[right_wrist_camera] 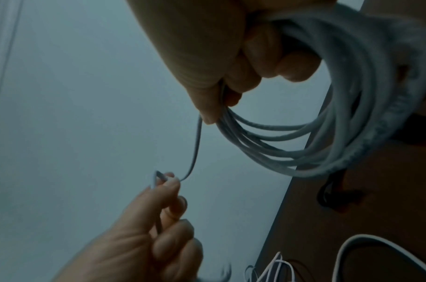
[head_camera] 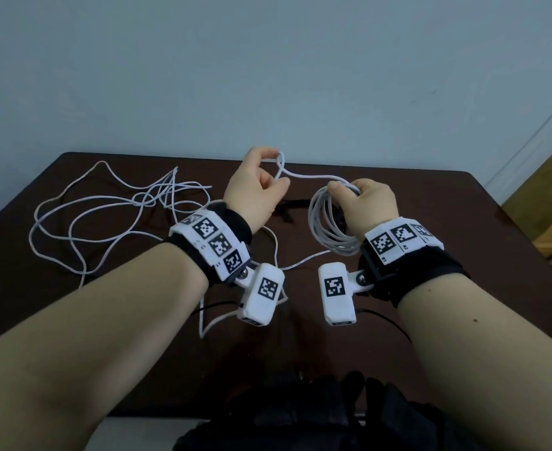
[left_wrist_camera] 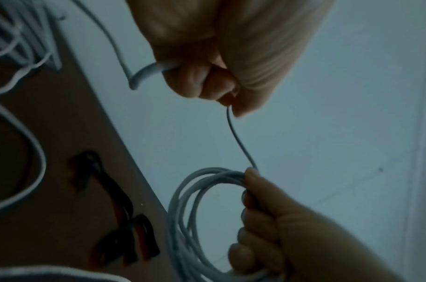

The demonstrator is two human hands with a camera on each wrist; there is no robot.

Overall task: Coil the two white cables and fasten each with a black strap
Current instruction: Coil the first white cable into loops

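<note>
My right hand (head_camera: 362, 196) grips a coil of white cable (head_camera: 328, 222) of several loops, held above the dark table (head_camera: 463, 222); the same coil (right_wrist_camera: 316, 145) hangs from its curled fingers in the right wrist view. A free strand (head_camera: 313, 176) runs from the coil to my left hand (head_camera: 261, 183), which pinches it raised, bent into a small loop. In the left wrist view the strand (left_wrist_camera: 238, 137) links both hands. The second white cable (head_camera: 112, 216) lies loose and tangled on the table's left. Black straps (left_wrist_camera: 120, 219) lie on the table between the hands, partly hidden.
The table's far edge meets a pale blue wall (head_camera: 268, 76). A loose white cable tail (head_camera: 268, 262) trails over the table toward my body. A dark bag or garment (head_camera: 300, 415) sits at the near edge. Yellow floor (head_camera: 548, 196) shows at the right.
</note>
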